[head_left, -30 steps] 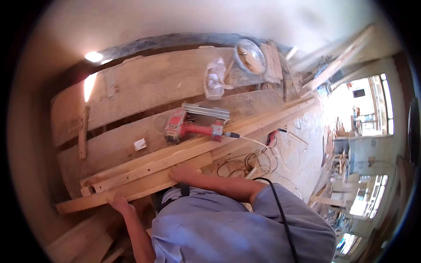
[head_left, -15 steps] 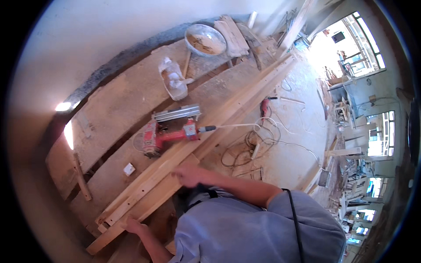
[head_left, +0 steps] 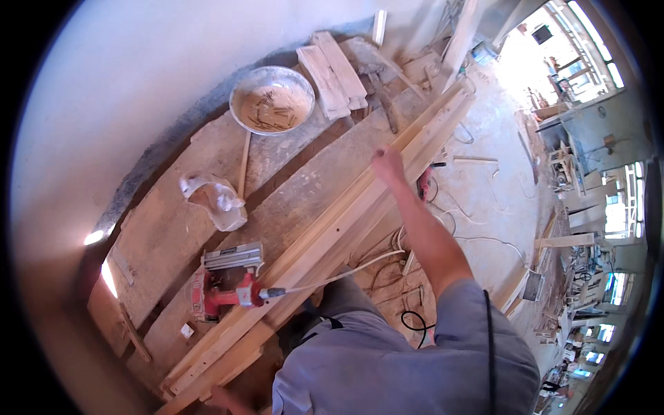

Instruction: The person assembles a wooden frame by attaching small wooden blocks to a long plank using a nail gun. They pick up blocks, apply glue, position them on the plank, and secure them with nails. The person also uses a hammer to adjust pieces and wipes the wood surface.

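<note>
Your long boards run side by side from 7 o'clock up to 1 o'clock, along the near edge of the plank bench. Your right hand, just off centre toward 1 o'clock, is on their upper stretch with the fingers bent in; you can't tell whether it grips the wood or only rests there. Down at 7 o'clock, your left hand is beside the shorter board, too blurred and cut off to tell its hold. The red nail gun lies at 8 o'clock, its pale hose crossing the boards; a metal bowl sits at 11.
</note>
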